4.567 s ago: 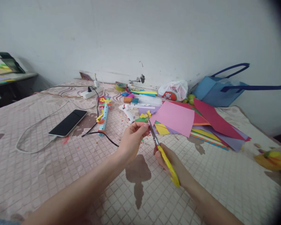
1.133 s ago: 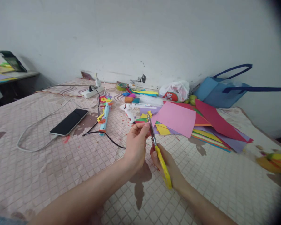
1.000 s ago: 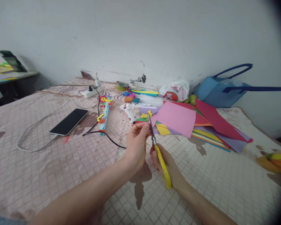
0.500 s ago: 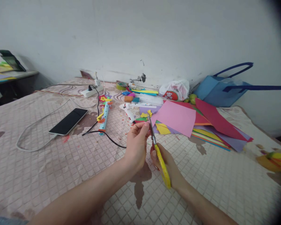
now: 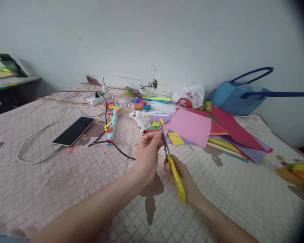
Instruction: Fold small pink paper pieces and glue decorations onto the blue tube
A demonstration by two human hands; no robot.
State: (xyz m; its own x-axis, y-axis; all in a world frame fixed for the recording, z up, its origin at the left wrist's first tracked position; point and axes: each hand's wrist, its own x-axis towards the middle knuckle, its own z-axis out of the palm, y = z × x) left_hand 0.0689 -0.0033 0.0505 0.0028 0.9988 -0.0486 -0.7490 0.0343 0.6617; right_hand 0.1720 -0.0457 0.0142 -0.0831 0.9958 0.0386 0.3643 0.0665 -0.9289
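Note:
My right hand (image 5: 186, 173) is wrapped round the handles of yellow-handled scissors (image 5: 176, 177), whose metal blades point up and away from me and look closed together. Beside the blades, my left hand (image 5: 147, 153) has its thumb and fingers pinched; whatever they hold is too small to make out. Just beyond the blade tips, small yellow cut-outs (image 5: 156, 124) lie on purple paper. A white glue gun (image 5: 138, 118) rests on the table past my left fingers. Left of it stands a light-blue strip (image 5: 112, 125) decorated with coloured pieces.
Stacked coloured paper with a pink sheet (image 5: 190, 125) on top lies to the right. Behind are a plastic bag (image 5: 192, 96) and a blue bag (image 5: 239, 98). A phone (image 5: 73, 131) on a white cable, a power strip (image 5: 99, 98) and a black cord (image 5: 116, 147) occupy the left.
Both hands stay nearly in place. The scissor handles have shifted very slightly right, and the right hand with them.

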